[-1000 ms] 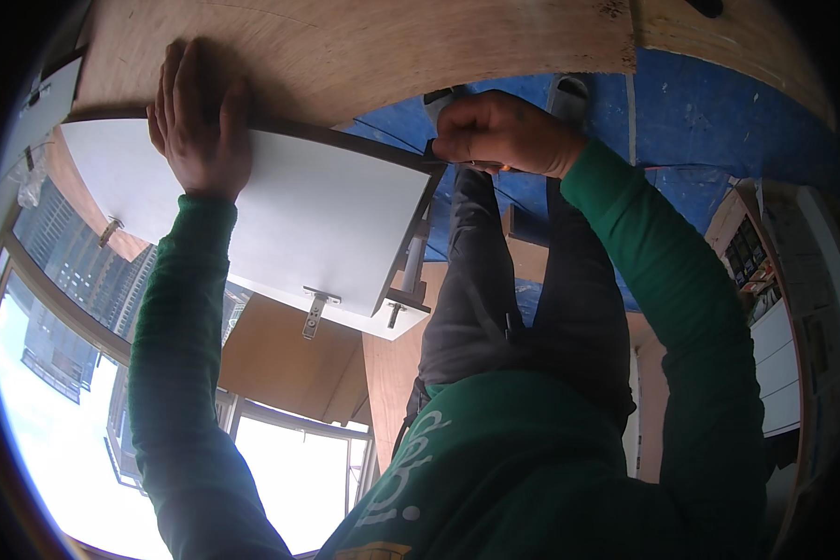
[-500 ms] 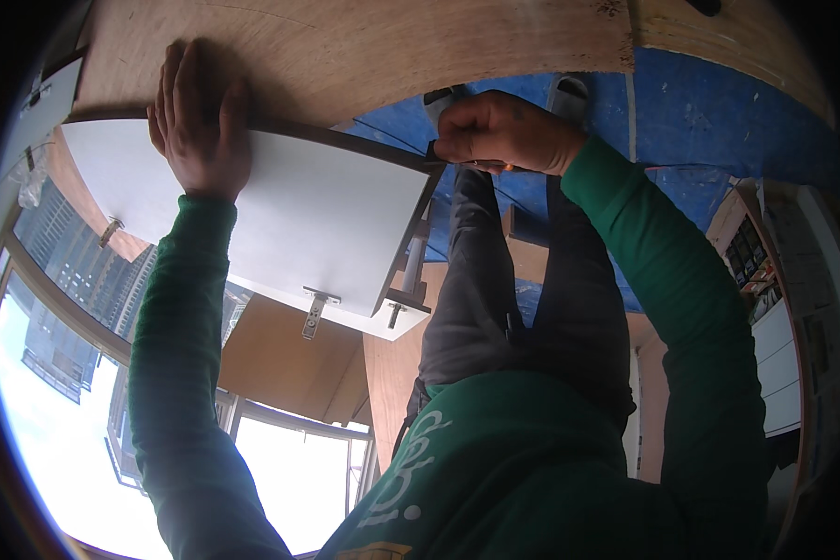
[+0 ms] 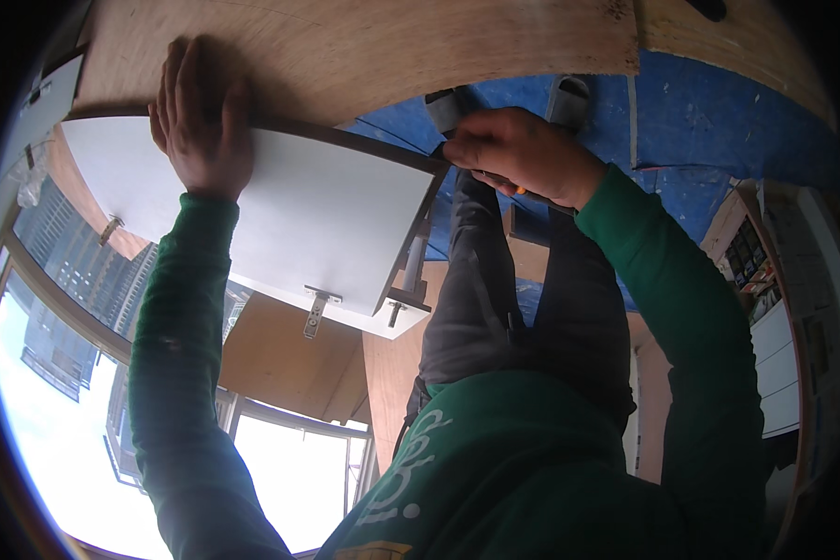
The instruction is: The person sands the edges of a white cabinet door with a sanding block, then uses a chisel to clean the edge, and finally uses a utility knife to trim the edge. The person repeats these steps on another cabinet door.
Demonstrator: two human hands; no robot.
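Observation:
A white cabinet door (image 3: 317, 210) with dark edges lies at the left on a wooden board. My left hand (image 3: 201, 140) rests on its far edge, fingers stretched out past the edge onto the board. At the door's far right corner, my right hand (image 3: 523, 154) is closed around a slim, dark tool with an orange part (image 3: 520, 190). Most of that tool is hidden in the fingers, so its kind cannot be made out. A small dark tip (image 3: 441, 150) shows between the fingertips and the corner. A metal hinge (image 3: 317, 312) sticks out from the door's near edge.
The wooden board (image 3: 392, 42) spans the far side. Blue floor covering (image 3: 700, 112) spreads beyond my legs, with grey slippers (image 3: 569, 98) on my feet. Windows (image 3: 56, 373) stand at the left. Shelving (image 3: 751, 257) with small items is at the right.
My right hand has shifted slightly right and nearer to me, drawing away from the door's corner with the slim tool. My left hand has stayed in place on the door.

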